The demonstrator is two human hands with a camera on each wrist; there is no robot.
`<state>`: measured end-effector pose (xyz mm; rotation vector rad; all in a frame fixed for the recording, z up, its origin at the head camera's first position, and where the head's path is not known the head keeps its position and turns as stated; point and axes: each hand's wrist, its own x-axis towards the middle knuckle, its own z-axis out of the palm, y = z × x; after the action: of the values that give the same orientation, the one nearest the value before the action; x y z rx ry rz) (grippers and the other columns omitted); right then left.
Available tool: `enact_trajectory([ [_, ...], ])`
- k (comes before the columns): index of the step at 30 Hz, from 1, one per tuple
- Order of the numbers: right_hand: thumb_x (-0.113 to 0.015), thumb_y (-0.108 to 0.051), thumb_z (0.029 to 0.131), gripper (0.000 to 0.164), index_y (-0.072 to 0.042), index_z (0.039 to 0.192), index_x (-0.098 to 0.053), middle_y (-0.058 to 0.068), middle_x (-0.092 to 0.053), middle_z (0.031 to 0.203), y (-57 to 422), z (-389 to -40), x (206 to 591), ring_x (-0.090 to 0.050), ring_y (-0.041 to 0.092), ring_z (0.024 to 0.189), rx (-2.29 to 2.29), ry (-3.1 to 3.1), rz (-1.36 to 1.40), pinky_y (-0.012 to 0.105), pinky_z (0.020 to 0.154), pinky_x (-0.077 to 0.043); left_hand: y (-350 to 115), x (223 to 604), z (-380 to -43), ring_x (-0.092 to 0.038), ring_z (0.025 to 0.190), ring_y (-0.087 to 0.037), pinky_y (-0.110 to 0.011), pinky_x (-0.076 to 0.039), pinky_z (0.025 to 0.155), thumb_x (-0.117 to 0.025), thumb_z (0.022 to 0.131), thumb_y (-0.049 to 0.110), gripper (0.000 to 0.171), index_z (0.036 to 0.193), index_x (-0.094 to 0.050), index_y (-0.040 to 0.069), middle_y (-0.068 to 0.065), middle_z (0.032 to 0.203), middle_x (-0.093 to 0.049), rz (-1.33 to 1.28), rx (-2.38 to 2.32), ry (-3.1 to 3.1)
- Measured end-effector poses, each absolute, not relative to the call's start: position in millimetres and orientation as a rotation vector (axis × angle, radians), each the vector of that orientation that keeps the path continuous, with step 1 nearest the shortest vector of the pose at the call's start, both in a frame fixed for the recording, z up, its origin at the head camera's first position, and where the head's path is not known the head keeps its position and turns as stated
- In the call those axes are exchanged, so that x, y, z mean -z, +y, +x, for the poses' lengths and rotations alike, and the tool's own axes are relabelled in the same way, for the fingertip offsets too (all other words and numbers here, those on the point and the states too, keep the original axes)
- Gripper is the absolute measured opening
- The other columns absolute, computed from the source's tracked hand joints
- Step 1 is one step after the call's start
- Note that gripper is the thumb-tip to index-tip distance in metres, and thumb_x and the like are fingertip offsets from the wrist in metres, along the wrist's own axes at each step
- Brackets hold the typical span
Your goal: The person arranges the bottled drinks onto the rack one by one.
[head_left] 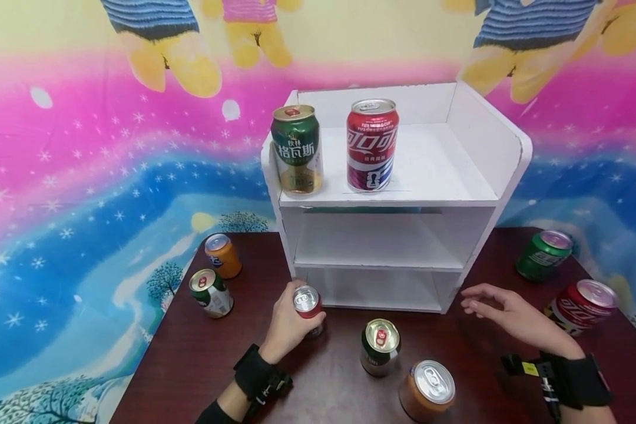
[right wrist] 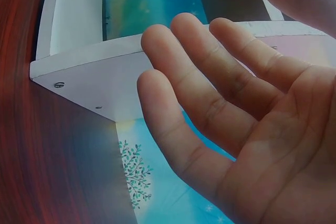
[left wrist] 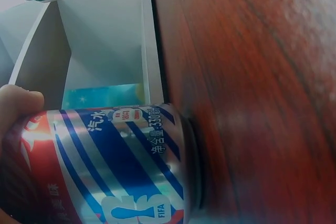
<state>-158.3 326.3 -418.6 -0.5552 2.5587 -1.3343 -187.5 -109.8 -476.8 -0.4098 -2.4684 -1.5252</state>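
My left hand [head_left: 290,324] grips a red cola can [head_left: 307,300] by its upper part, just in front of the white shelf's left front corner. The left wrist view shows the can's blue-striped lower half [left wrist: 121,156] close over the dark red tabletop, with part of the thumb or a finger at its red top. My right hand [head_left: 500,309] hovers by the shelf's right front corner, holding nothing. In the right wrist view its fingers [right wrist: 194,87] are relaxed and spread slightly, palm showing. A green-and-gold can [head_left: 381,347] and an orange can [head_left: 427,390] stand between the hands.
The white shelf [head_left: 392,203] carries a green kvass can [head_left: 297,150] and a red cola can [head_left: 373,145] on top. At left stand an orange can [head_left: 223,257] and a green-white can [head_left: 211,293]. At right are a green can [head_left: 544,255] and a red can [head_left: 581,306].
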Motion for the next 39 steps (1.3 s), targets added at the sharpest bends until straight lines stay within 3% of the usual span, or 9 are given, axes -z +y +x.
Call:
enact_trajectory([
  [10,-0.046,-0.016,0.101,0.031,0.004,0.125,-0.05,0.009,-0.064,0.108,328.4,-159.5,419.3,-0.062,0.007,0.094,1.328,2.575,-0.552,0.024,0.075,-0.052,-112.9,472.5,-189.6,-0.059,0.092,-0.017,-0.029,-0.053,0.072,-0.083,0.07,0.021,0.065,0.121,-0.044,0.011,-0.005,0.108,-0.057,-0.477,1.545,-2.473],
  [19,-0.047,-0.015,0.1,0.031,0.004,0.124,-0.05,0.006,-0.065,0.106,327.8,-158.7,419.8,-0.063,0.007,0.093,1.333,2.583,-0.56,0.023,0.074,-0.052,-118.0,445.3,-185.3,-0.059,0.094,-0.018,-0.03,-0.053,0.074,-0.083,0.07,0.016,0.065,0.121,-0.043,0.01,-0.005,0.107,-0.058,-0.578,1.631,-2.461],
  [28,-0.047,-0.015,0.101,0.031,0.005,0.124,-0.05,0.01,-0.064,0.107,324.9,-159.2,419.7,-0.063,0.007,0.093,1.34,2.566,-0.564,0.024,0.075,-0.052,-115.9,402.1,-179.2,-0.059,0.098,-0.017,-0.034,-0.052,0.079,-0.081,0.072,0.012,0.06,0.121,-0.047,0.011,-0.001,0.113,-0.059,-0.792,1.718,-2.382],
  [39,-0.047,-0.015,0.101,0.03,0.004,0.124,-0.051,0.006,-0.065,0.106,323.6,-158.5,417.8,-0.063,0.008,0.093,1.329,2.584,-0.58,0.023,0.074,-0.052,-95.2,333.9,-192.7,-0.058,0.1,-0.018,-0.036,-0.052,0.082,-0.079,0.073,0.018,0.06,0.122,-0.044,0.011,-0.002,0.116,-0.058,-1.052,1.777,-2.355],
])
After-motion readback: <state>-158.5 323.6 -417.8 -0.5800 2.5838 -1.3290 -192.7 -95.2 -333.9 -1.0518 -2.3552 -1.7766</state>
